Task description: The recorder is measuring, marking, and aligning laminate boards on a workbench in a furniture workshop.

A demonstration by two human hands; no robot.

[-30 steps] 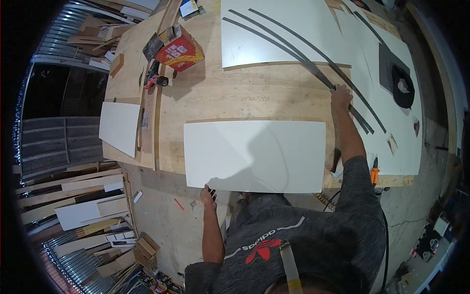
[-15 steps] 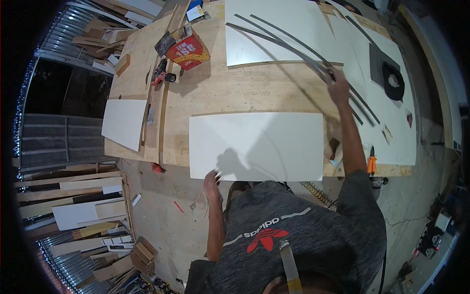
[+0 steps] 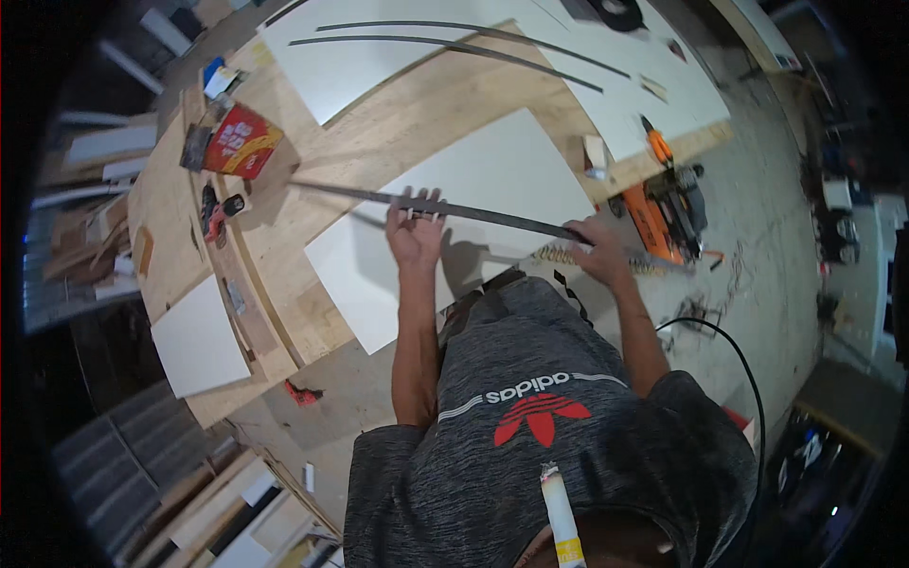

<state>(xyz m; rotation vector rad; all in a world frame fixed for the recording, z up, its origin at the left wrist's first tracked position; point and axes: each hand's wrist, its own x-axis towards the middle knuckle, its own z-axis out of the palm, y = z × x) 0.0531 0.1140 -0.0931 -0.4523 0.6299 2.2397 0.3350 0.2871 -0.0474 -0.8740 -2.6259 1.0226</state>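
A long dark grey strip of edge banding (image 3: 497, 218) stretches between my two hands, above a white rectangular panel (image 3: 530, 156) on the wooden workbench. My left hand (image 3: 417, 227) is closed on the strip left of its middle, fingers curled over it. Toward the strip's right end, my right hand (image 3: 601, 251) grips it. The left end reaches out past the panel's edge over the bench. Two more dark strips (image 3: 417, 40) lie farther back across the white boards.
At the left stand a red and yellow box (image 3: 244, 142) and a drill (image 3: 218, 213). Another white panel (image 3: 199, 339) lies at the left bench edge. Orange-handled pliers (image 3: 657, 142) rest at the right, near an orange and black power tool (image 3: 653, 218). A black roll (image 3: 617, 11) sits far back.
My right hand has brought one strip from the far boards toward me. My left hand has risen from the panel's near edge and taken hold of it. The view has turned.
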